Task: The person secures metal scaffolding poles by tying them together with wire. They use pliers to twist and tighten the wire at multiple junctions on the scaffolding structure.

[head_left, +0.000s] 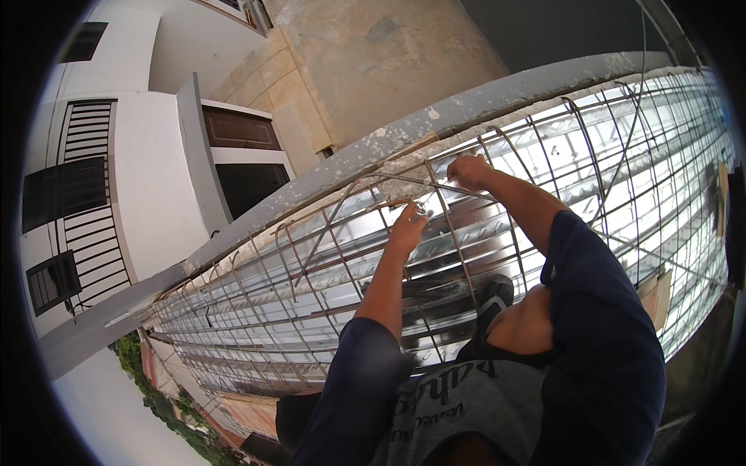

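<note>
My left hand is closed at the bars near the slab's far edge. A small shiny piece shows at its fingertips, too small to name. To its right, my right hand is curled just above a bar close to the same edge. Whatever its fingers hold, if anything, is hidden. Under both hands spreads a grid of thin steel reinforcing bars, lying over shiny ribbed metal decking. A bent bar slants across the grid left of my left hand.
A grey, paint-spotted concrete edge runs along the far side, with a concrete yard well below. Hooked bar ends rise along that edge. My shoe stands among the bars. A white house stands left.
</note>
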The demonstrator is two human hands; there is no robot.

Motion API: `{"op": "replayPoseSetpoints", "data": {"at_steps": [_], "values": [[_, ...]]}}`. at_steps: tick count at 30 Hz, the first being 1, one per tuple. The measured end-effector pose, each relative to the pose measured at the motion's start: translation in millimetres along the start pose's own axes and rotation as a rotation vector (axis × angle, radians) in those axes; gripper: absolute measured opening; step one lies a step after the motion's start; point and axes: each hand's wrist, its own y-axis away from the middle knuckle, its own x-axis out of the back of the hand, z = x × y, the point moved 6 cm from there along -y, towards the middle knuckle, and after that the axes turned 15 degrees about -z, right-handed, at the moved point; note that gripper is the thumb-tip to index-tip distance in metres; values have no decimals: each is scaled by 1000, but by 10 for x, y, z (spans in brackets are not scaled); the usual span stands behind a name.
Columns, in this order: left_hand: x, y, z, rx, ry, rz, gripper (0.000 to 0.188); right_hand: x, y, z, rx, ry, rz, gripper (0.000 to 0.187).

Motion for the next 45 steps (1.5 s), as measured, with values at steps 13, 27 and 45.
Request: {"op": "replayPoseSetpoints", "data": {"at_steps": [13, 27, 45], "values": [[-58, 1, -220, 101, 2, -11, 53, 1192, 580, -397, -225, 527, 324, 20], [-77, -142, 82, -133, -435, 80, 72, 551, -30, -613, 155, 586, 175, 19], [-47, -514, 190, -55, -340, 92, 46, 239, -65, -131, 106, 54, 68, 29]]}}
